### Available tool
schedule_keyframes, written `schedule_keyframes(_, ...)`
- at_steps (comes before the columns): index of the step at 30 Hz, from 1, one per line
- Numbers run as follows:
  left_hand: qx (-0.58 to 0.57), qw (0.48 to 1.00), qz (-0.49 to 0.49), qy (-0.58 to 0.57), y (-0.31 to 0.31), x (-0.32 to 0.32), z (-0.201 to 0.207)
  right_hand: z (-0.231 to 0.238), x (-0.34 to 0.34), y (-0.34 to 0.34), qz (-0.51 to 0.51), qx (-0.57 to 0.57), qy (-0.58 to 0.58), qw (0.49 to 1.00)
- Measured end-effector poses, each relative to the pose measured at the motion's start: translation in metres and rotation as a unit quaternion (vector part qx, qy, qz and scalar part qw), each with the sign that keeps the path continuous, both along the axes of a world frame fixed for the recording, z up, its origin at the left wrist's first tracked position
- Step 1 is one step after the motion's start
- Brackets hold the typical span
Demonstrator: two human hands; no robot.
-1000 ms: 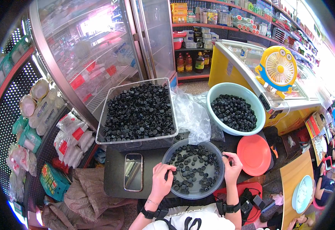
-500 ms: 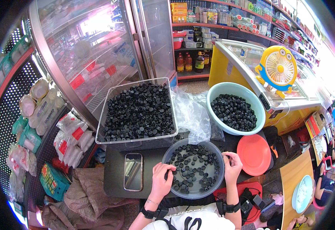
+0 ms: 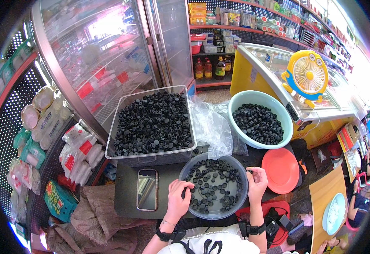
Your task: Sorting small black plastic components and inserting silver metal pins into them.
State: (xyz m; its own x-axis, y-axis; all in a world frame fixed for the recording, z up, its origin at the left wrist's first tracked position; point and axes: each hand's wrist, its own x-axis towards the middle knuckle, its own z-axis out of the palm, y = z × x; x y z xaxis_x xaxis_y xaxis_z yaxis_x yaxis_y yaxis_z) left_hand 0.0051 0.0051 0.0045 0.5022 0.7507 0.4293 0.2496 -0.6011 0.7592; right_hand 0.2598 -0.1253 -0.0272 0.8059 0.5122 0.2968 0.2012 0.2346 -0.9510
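A translucent round bowl point(image 3: 184, 172) stands before me with a scattered layer of small black plastic caps point(image 3: 210, 194) in it. My left hand point(image 3: 179, 197) is at the bowl's left rim, its thumb and fingers curled together. A dark patch shows between those fingers, too small to tell as a cap or a gap. At the opposite rim, my right hand point(image 3: 257, 183) pinches a small black cap point(image 3: 250, 171) between thumb and fingertips. Both wrists wear black bands.
Behind the bowl, a clear rectangular bin point(image 3: 151, 155) is heaped with black caps. A pale blue basin point(image 3: 286, 122) holds more. Clear plastic bags point(image 3: 212, 127) lie between them. A red plate point(image 3: 280, 171) sits right, a phone point(image 3: 147, 189) left, on the dark table point(image 3: 126, 199).
My right-hand fingers have shifted slightly, and a black cap now shows at their tips. The left hand stays in the same place.
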Motion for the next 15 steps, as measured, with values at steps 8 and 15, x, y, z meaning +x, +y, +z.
schedule_keyframes(8,0.0,1.0,-0.001,-0.003,-0.0003,0.0006,0.0022,-0.0016,0.0016,0.0001,-0.024,-0.021,-0.052,0.998)
schedule_keyframes(15,-0.002,1.0,0.001,0.0,-0.0003,0.0008,0.0009,0.0025,-0.0026,0.0022,-0.025,-0.023,-0.01,0.999)
